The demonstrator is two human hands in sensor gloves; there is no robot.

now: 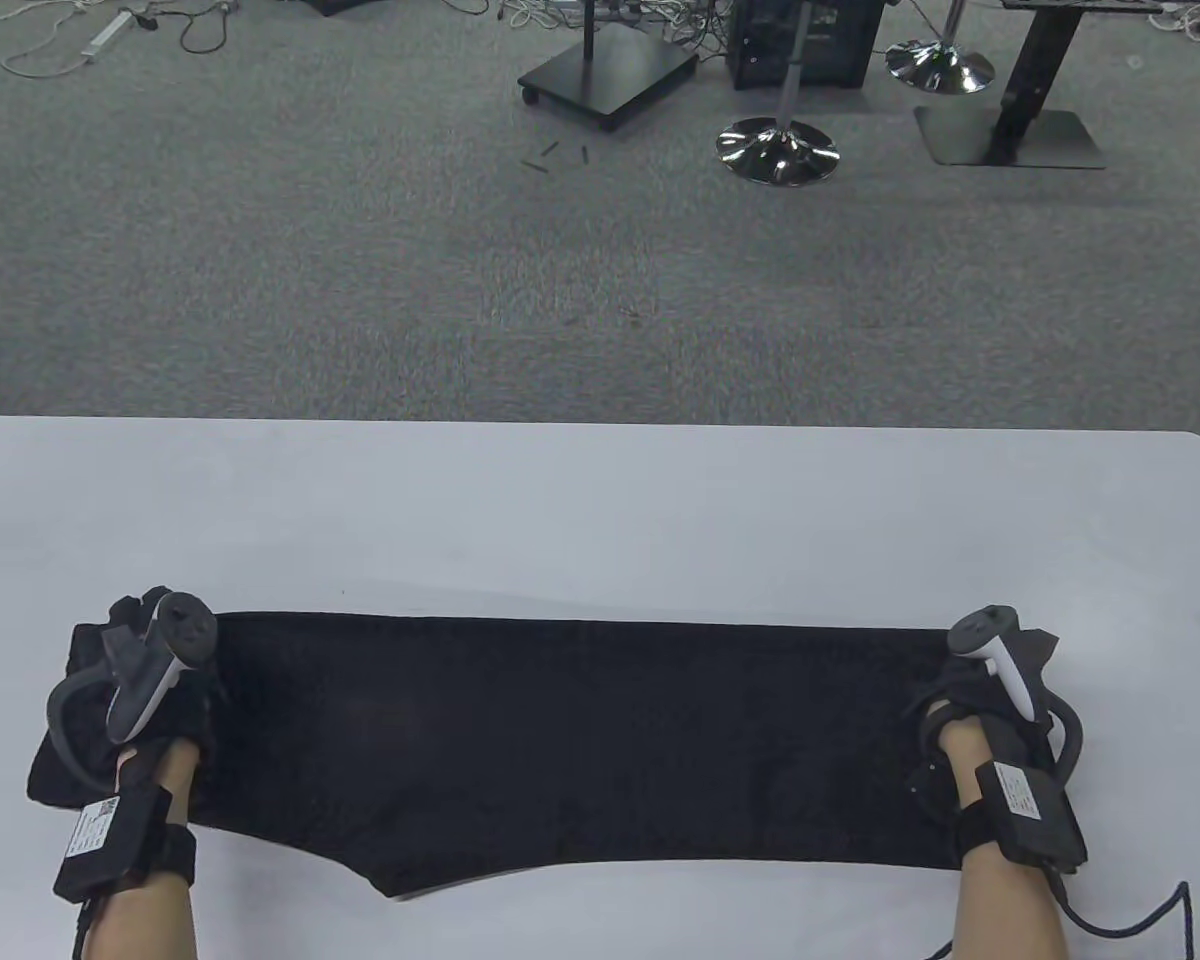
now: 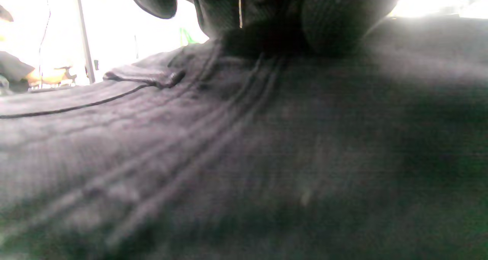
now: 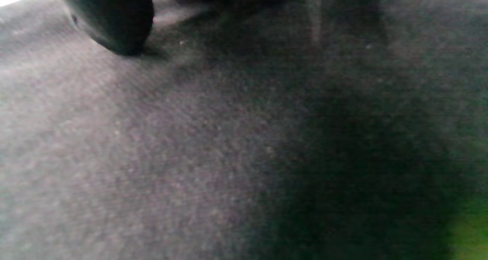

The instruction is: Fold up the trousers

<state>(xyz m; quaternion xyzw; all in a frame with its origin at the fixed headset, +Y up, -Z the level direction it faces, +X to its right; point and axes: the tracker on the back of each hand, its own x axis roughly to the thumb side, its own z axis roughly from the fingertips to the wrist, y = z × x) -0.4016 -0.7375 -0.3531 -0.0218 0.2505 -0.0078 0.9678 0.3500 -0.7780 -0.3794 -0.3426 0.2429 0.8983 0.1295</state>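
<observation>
Black trousers [image 1: 580, 740] lie flat across the near part of the white table [image 1: 600, 510], folded lengthwise, with the waist at the left and the leg ends at the right. My left hand [image 1: 150, 650] grips the waist end at its far corner, where the cloth bunches up. In the left wrist view my fingers [image 2: 324, 16] dig into the seamed cloth [image 2: 213, 138]. My right hand [image 1: 1000, 680] holds the leg ends at their far corner. In the right wrist view a fingertip [image 3: 114, 20] presses on the cloth [image 3: 213, 149]. The trackers hide most of both hands' fingers.
The table's far edge [image 1: 600, 422] borders grey carpet. Chair bases [image 1: 778, 150] and stands are on the floor far behind. A black cable [image 1: 1150, 915] trails from my right wrist over the table's near right corner.
</observation>
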